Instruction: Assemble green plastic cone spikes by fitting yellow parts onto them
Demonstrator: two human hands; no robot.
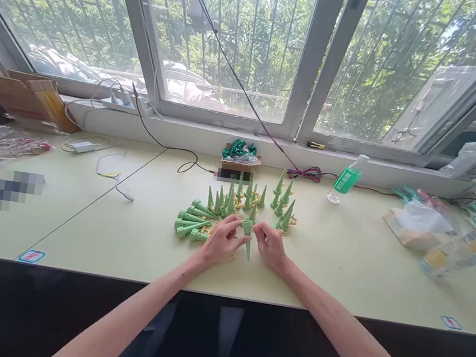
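My left hand [224, 240] is closed on a green plastic spike [247, 245], its wide end up and its narrow tip slanting down over the table. Close to the spike's wide end, my right hand [270, 244] has its fingers pinched together; whatever is between them is too small to make out. Several similar spikes [197, 218] lie on their sides left of my hands. Behind them, more spikes [231, 201] stand tip up, with small yellow parts at their sides. A separate group of upright spikes [285, 200] is beyond my right hand.
At the back stand a small box with green material [240, 154] and a green-labelled bottle [347, 180]. A bundled cable [308, 173] lies between them. To the right are a tissue pack [419, 222] and a clear bottle [468, 252]. Cables [117, 178] lie on the left.
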